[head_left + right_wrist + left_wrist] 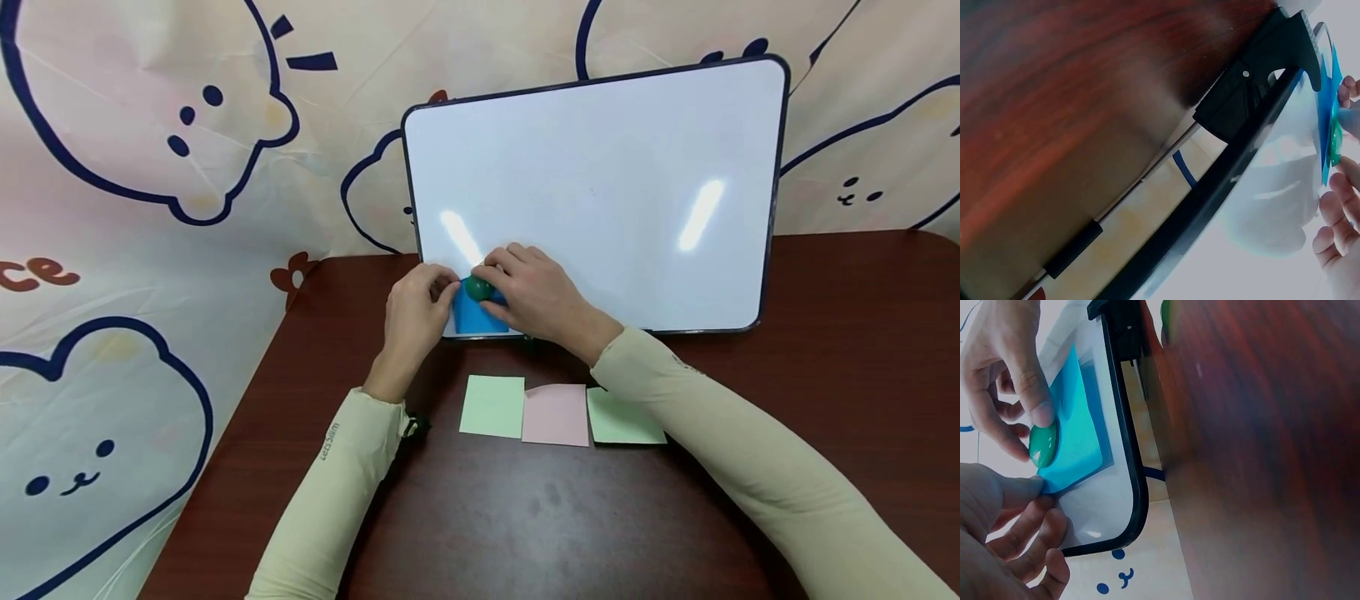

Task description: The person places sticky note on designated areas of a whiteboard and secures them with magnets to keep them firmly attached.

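A blue sticky note [474, 318] lies against the lower left corner of a white magnetic board [600, 192]. My left hand [416, 310] pinches the note's upper left corner between thumb and finger; the left wrist view shows this closely. With thumb and fingertips, my right hand [534, 292] holds a round green magnet [1045, 444] on the note's upper part, near that corner. In the left wrist view the note's lower edge [1099, 464] stands a little off the board. The right fingers partly hide the note's right side in the head view.
On the dark wooden table [547, 517] lie a light green note [492, 406], a pink note [555, 415] and another green note [622, 418], partly under the right sleeve. The board stands on a black bracket [1225, 100]. Behind it hangs a cartoon-printed cloth [360, 67].
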A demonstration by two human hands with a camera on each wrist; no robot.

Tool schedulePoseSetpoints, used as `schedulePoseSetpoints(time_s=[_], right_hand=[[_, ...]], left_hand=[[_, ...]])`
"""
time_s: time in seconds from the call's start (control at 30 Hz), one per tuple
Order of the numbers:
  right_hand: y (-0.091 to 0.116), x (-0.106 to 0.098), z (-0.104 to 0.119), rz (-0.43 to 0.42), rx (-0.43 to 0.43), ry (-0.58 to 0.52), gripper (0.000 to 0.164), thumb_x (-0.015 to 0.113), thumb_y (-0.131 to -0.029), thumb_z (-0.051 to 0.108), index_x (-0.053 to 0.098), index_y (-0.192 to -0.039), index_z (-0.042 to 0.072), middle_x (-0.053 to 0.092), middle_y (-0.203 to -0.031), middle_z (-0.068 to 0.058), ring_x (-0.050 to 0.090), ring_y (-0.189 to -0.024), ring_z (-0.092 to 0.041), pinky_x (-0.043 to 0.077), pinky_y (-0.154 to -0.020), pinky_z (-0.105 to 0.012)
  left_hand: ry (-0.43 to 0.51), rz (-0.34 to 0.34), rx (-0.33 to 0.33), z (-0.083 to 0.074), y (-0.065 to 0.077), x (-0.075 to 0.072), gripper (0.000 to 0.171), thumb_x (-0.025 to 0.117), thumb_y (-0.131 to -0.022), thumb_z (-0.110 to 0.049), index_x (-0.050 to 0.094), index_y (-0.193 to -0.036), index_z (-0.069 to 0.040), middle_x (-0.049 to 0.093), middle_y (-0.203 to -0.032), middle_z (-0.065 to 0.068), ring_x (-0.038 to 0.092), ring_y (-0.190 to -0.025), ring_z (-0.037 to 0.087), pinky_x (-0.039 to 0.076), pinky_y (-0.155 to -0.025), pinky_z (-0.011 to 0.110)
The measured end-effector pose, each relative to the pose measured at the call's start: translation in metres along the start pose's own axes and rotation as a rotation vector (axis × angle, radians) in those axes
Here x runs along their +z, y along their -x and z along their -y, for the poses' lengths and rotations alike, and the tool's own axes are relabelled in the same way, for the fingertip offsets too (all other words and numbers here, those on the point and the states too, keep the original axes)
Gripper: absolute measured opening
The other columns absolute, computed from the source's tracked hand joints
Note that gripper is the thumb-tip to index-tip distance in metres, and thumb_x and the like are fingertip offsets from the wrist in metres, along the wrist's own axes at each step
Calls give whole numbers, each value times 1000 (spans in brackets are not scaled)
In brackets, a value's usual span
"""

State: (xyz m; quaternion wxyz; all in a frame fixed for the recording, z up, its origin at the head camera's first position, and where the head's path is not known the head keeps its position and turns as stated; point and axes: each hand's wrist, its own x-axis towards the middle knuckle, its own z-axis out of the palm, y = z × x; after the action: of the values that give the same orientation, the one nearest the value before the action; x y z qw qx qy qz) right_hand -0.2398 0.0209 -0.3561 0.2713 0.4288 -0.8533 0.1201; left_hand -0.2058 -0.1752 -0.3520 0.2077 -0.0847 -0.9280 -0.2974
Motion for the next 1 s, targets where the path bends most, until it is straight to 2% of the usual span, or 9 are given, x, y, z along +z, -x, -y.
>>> schedulePoseSetpoints(time_s=[0.4,0.77,1.0], right_hand=[[8,-14,5,-10,-28,31,39,68,-93,37,69,-121,10,66,-112,-8,60,-105,-24,52,-93,-39],[8,-58,0,-52,-24,13,38,72,-91,34,69,-119,8,66,-113,-10,60,-107,-27,53,-93,-41],[33,-80,-1,-25,-1,-48,33,71,-91,32,71,-115,9,67,-108,-10,60,-101,-27,53,-88,-42]], left_hand=[[13,3,8,-4,1,1,16,70,-93,-19,72,-104,-6,68,-97,11,62,-82,23,57,-75,37],[-3,16,-17,-4,1,0,18,70,-93,-20,71,-105,-7,67,-98,10,61,-84,22,57,-76,37],[-16,30,-23,-5,2,-1,19,71,-93,-21,71,-106,-7,65,-99,9,60,-85,22,56,-76,37]])
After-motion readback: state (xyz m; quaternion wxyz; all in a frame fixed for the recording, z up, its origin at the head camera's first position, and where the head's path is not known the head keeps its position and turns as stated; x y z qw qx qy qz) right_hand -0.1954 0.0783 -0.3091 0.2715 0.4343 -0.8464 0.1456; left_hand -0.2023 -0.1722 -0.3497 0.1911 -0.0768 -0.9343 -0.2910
